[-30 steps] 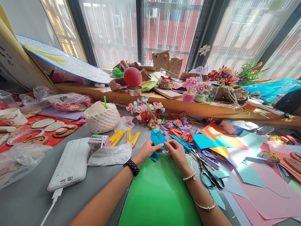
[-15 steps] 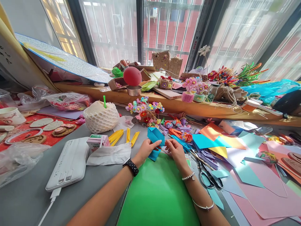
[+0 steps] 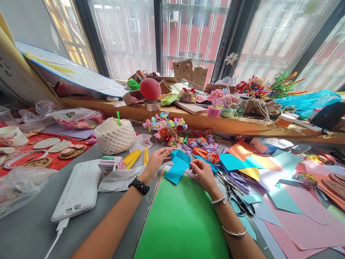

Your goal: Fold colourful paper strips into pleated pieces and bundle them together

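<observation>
Now that the left hand (image 3: 154,163) has drawn off, fingers parted, 1 folded blue paper (image 3: 178,167), at the far edge of the green board (image 3: 183,219), is pinched by the right hand (image 3: 204,174) alone.

The blue paper (image 3: 178,168) is smooth and crisply creased, with a soft sheen; the green board (image 3: 180,219) is glossy. The tabletop (image 3: 27,233) looks matt, the power bank (image 3: 77,189) smooth plastic, the bangle (image 3: 234,235) polished metal, the netting (image 3: 114,138) bumpy foam.
</observation>
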`<action>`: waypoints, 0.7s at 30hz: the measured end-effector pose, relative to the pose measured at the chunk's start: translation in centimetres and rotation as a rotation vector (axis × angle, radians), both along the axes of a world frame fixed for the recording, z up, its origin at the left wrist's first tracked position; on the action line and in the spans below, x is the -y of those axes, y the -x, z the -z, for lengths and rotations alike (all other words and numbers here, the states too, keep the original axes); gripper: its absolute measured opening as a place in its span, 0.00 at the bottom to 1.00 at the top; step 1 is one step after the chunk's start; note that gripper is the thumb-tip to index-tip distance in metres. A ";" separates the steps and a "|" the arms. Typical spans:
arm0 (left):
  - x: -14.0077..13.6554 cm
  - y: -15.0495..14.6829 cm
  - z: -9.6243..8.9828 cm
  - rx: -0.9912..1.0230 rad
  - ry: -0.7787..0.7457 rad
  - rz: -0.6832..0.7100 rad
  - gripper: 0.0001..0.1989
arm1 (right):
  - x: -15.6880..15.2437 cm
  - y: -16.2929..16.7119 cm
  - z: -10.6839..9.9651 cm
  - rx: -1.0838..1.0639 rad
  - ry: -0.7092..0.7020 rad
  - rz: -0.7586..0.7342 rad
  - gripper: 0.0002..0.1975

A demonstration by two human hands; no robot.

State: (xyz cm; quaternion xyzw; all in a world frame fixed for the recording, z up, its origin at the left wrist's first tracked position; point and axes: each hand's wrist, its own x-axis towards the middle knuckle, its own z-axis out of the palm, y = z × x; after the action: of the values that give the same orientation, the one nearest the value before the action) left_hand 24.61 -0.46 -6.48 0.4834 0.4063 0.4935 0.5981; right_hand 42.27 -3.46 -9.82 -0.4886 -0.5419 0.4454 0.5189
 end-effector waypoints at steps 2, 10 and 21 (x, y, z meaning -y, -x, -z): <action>-0.3 0.7 0.0 -0.065 0.019 0.025 0.17 | 0.0 0.0 0.0 0.016 0.008 -0.003 0.11; -0.6 1.6 -0.1 -0.204 0.110 0.135 0.18 | 0.0 -0.4 0.2 0.065 -0.008 -0.002 0.10; -0.5 1.3 0.4 -0.250 0.097 0.133 0.15 | -0.1 -0.4 0.2 -0.011 0.016 -0.022 0.11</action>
State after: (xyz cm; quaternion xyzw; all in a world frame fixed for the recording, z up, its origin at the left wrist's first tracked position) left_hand 23.35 0.03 -6.87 0.5374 0.4683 0.3684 0.5968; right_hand 42.65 -3.39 -10.04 -0.4843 -0.5407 0.4582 0.5130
